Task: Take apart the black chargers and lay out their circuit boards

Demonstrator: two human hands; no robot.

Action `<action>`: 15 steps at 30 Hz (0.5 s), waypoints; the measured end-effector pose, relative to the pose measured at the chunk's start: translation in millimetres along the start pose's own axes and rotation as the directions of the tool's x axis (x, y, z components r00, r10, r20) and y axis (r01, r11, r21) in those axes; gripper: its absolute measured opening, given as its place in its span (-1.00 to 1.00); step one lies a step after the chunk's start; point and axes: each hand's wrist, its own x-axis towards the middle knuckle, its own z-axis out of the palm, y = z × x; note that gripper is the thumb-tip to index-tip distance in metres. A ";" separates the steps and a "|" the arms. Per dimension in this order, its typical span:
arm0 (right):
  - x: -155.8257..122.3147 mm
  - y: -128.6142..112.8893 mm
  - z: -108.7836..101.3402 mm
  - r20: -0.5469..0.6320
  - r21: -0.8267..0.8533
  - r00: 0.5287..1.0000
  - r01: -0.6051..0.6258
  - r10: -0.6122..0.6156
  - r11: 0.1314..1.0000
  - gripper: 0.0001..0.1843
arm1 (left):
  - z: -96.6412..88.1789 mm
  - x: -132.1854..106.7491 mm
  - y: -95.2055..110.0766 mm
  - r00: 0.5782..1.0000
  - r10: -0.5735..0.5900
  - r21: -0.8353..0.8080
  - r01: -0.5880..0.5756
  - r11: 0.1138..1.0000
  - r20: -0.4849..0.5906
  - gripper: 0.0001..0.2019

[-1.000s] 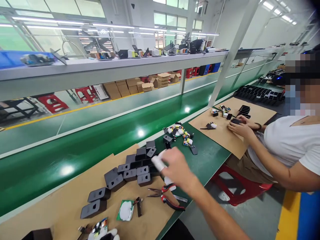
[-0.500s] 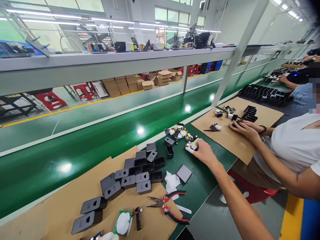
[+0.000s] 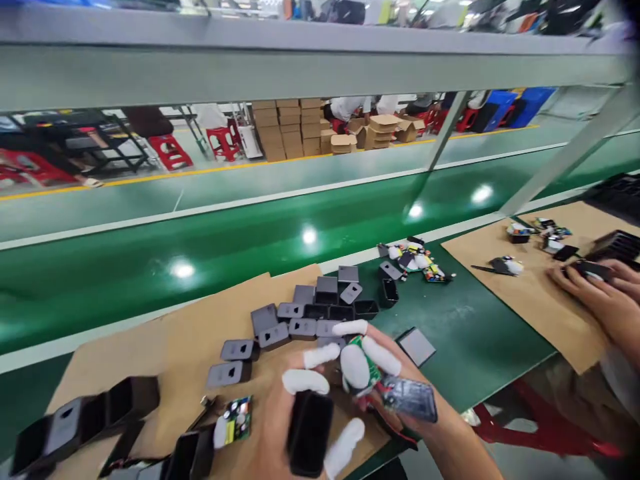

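Note:
My left hand point(image 3: 277, 410), with white finger cots, is closed around a small black housing point(image 3: 310, 433), its open side towards me. Beside it, my right hand point(image 3: 384, 355), also in finger cots, grips a green circuit board point(image 3: 370, 365) with a round white pad point(image 3: 355, 365) on it. A dark rectangular plate point(image 3: 410, 399) hangs by the board, with red wires near it. Both hands are above the brown cardboard, close together but apart. Behind them stand several grey-black housings point(image 3: 274, 335). Another circuit board point(image 3: 239, 419) lies left of my left hand.
More dark housings point(image 3: 65, 423) line the left front. A heap of circuit boards point(image 3: 413, 257) lies at the back of the green table, and a square grey cover point(image 3: 417, 345) is to the right. A co-worker's hands point(image 3: 595, 287) work at far right. A slanted post point(image 3: 565, 150) rises behind.
The view has swung left and down. My right hand has come back from beside the board heap to the middle, holding a board. My left hand has come fully into view with a black housing.

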 end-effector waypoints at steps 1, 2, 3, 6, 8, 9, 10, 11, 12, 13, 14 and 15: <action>-1.3 4.4 12.3 0.019 -0.061 1.000 -0.018 0.019 0.998 -0.47 | -2.9 -0.5 -2.2 0.999 0.019 -0.014 -0.018 1.000 0.037 -0.68; -3.4 8.4 21.0 0.031 -0.131 0.999 -0.019 0.023 0.991 -0.46 | -7.0 -1.6 -5.1 0.996 0.010 -0.045 -0.006 0.999 0.084 -0.68; -6.1 12.1 26.3 0.047 -0.195 0.998 -0.024 0.033 0.980 -0.43 | -11.7 -3.3 -8.5 0.992 -0.027 -0.089 0.038 0.995 0.123 -0.66; -15.7 21.4 28.5 0.072 -0.319 0.995 -0.046 0.072 0.947 -0.31 | -21.4 -12.2 -18.3 0.957 -0.274 -0.281 0.291 0.915 0.099 -0.58; -20.1 26.0 26.9 0.076 -0.442 0.997 0.061 -0.030 0.895 -0.25 | -21.3 -20.6 -22.3 0.868 -0.496 -0.424 0.454 0.784 0.013 -0.56; -21.1 28.0 27.5 0.090 -0.528 0.989 0.147 -0.117 0.837 -0.21 | -19.9 -25.2 -23.4 0.810 -0.586 -0.474 0.508 0.720 -0.023 -0.53; -21.3 29.8 29.3 0.116 -0.605 0.972 0.233 -0.205 0.761 -0.16 | -18.5 -29.7 -23.9 0.758 -0.651 -0.501 0.545 0.672 -0.049 -0.47; -20.8 31.7 32.4 0.148 -0.659 0.952 0.296 -0.267 0.691 -0.13 | -17.7 -34.2 -23.9 0.719 -0.690 -0.508 0.567 0.648 -0.078 -0.40; -20.1 33.8 36.3 0.167 -0.688 0.937 0.333 -0.306 0.644 -0.15 | -17.7 -38.3 -23.5 0.697 -0.708 -0.498 0.576 0.648 -0.113 -0.33; -19.3 36.1 40.4 0.179 -0.698 0.928 0.354 -0.327 0.622 -0.21 | -18.8 -42.0 -22.6 0.688 -0.710 -0.475 0.579 0.662 -0.151 -0.28; -18.6 38.7 44.0 0.188 -0.688 0.920 0.373 -0.344 0.623 -0.30 | -20.9 -45.1 -21.3 0.691 -0.698 -0.439 0.577 0.688 -0.186 -0.26; -18.1 41.4 46.5 0.189 -0.658 0.914 0.389 -0.358 0.644 -0.40 | -23.5 -47.5 -19.4 0.707 -0.675 -0.391 0.571 0.721 -0.213 -0.29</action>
